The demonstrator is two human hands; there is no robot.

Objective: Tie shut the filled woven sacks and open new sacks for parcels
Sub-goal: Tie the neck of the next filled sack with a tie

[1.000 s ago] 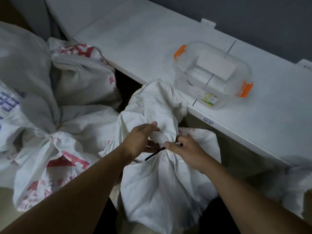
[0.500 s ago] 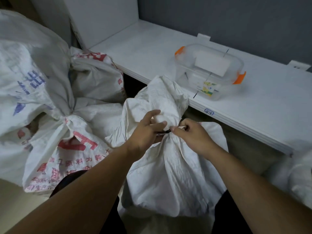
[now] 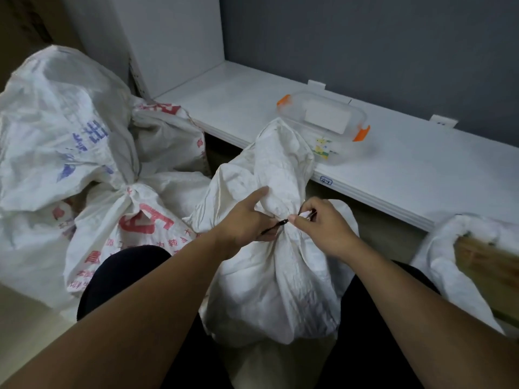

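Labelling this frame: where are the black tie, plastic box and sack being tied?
black tie (image 3: 276, 226), head view, strand at sack neck
plastic box (image 3: 346, 153), head view, clear front wall
sack being tied (image 3: 275, 290), head view, bulging body

A white shelf (image 3: 421, 175) runs from centre to right edge of the frame, against a grey wall (image 3: 365, 46). A clear plastic container (image 3: 345, 154) with orange latches (image 3: 361, 133) stands on the shelf, upper centre-right, lid closed. A small label (image 3: 326, 181) is fixed to the shelf's front edge. A white upright panel (image 3: 168, 37) stands at upper left.
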